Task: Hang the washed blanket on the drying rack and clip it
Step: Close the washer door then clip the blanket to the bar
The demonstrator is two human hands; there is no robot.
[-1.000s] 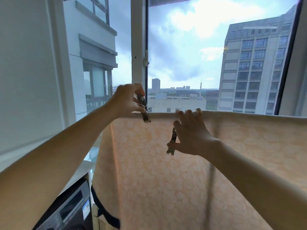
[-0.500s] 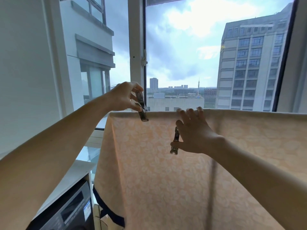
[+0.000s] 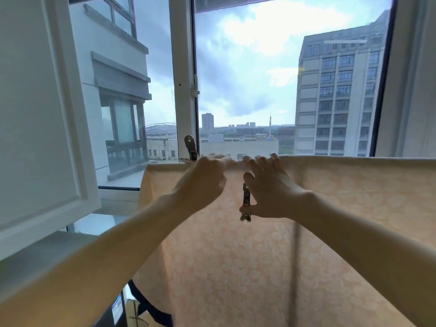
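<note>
Head view: one metal clip (image 3: 190,148) has just been let go at 11 o'clock, left standing on the blanket (image 3: 259,244) edge. Left hand (image 3: 203,182), loosely curled, pinches the hem. Right hand (image 3: 266,185), fingers spread, thumb pins a 2nd clip (image 3: 245,201). Count: 2 clips, 1 blanket, draped over rack (hidden). 1st clip judged done.

Pale peach floral-patterned blanket (image 3: 259,267) with navy trim hangs draped across lower frame, top edge level at mid-height. Metal clip (image 3: 190,147) upright on top edge, left of centre. Second metal clip (image 3: 245,202) vertical, centre frame.
</note>
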